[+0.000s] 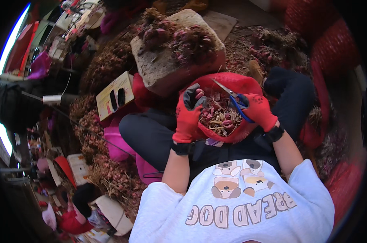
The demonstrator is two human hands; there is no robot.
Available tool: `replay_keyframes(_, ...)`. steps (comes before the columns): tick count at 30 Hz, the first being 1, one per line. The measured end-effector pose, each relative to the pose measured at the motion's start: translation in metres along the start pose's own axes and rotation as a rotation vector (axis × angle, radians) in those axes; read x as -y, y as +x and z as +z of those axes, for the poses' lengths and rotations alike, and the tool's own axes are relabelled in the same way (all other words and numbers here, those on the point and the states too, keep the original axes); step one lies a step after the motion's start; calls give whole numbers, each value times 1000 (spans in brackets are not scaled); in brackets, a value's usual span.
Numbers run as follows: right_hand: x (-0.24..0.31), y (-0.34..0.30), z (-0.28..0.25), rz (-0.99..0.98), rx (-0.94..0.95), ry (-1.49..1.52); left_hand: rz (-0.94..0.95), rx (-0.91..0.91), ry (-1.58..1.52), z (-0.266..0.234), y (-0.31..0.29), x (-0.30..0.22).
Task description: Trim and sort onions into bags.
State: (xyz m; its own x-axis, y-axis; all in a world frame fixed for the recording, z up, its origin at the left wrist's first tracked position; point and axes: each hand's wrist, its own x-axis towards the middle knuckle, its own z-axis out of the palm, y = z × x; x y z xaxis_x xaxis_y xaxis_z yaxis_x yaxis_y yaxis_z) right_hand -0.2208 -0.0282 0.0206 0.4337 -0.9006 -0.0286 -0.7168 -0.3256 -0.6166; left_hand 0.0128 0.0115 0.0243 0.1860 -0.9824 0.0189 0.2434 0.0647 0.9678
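While left hand holds bulb | gap to scissors | sack rim below

The left hand partly hides a reddish bulb — red mesh at upper right is blurred — and the pale shirt runs off the lower edge.

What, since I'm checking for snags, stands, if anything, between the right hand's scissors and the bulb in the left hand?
Nothing visible: an open gap separates the scissors in the right hand from the reddish bulb in the left hand.
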Motion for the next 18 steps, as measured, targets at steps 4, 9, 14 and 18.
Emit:
replay_keyframes(4,1,4,4,-155,-46,75,266,-87,593,-38,-38,-70)
replay_keyframes(9,-2,1,6,-184,-45,85,166,-354,657,-118,-133,-121)
replay_keyframes(14,13,2,12,-146,4,379,-260,-527,312,-235,-251,-44)
replay_keyframes(18,10,1,8,-278,-125,93,-862,-713,567,-213,-259,-15)
